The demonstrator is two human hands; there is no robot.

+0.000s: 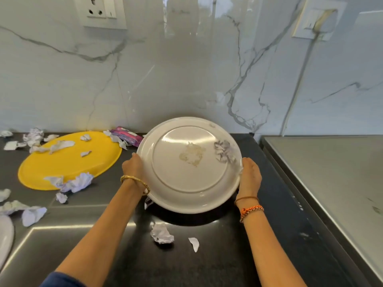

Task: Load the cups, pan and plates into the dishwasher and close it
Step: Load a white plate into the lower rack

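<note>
A large white plate [182, 179] is held tilted above the black counter [207, 262], its far edge raised toward the marble wall. It has a brownish stain in the middle and a crumpled paper scrap [223, 151] on its right side. My left hand [133, 166] grips its left rim and my right hand [249, 176] grips its right rim. A yellow plate [68, 164] lies flat on the counter to the left, strewn with paper scraps. No cups, pan or dishwasher are in view.
Crumpled paper [162, 235] and torn scraps litter the counter, mostly on the left. A purple wrapper [127, 135] lies behind the yellow plate. A white object's edge [5, 239] shows at the far left. A grey steel surface [331, 172] runs along the right.
</note>
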